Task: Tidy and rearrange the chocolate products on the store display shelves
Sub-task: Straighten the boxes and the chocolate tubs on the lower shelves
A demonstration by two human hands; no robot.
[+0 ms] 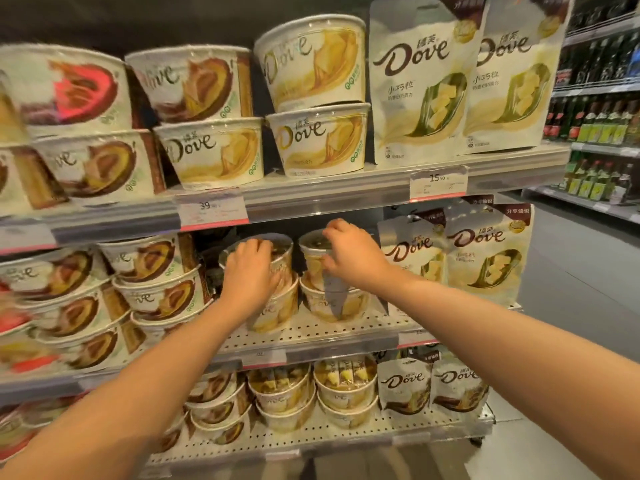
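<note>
The left hand (pixel 248 271) is laid over the top tub (pixel 277 258) of the left stack on the middle shelf (pixel 311 336), its fingers curled over the tub's rim and clear lid in a grasp. The right hand (pixel 349 252) is closed around the top tub (pixel 313 251) of the neighbouring stack at 3 o'clock, with the thumb at the front wall and the fingers hooked over the lid's far edge. Under each held tub a pale yellow tub (pixel 332 303) is stacked, and both stacks are set well back from the shelf's front edge, on perforated metal. At 3 o'clock from the right hand, white chocolate pouches (pixel 485 258) are stood upright, side by side. At 9 o'clock from the left hand, brown-patterned tubs (pixel 156 282) are piled three high, blurred toward the frame's edge. At 12 o'clock, above a rail bearing price tags (pixel 438 183), the upper shelf (pixel 346 192) is filled with tubs in stacks of two (pixel 317 98) and two tall pouches (pixel 415 81) at its right end. At 6 o'clock, the lower shelf (pixel 311 441) is stocked with more tubs (pixel 343 389) and smaller pouches (pixel 405 386). At far right, across an aisle, bottles (pixel 602 123) are lined on other shelving.
</note>
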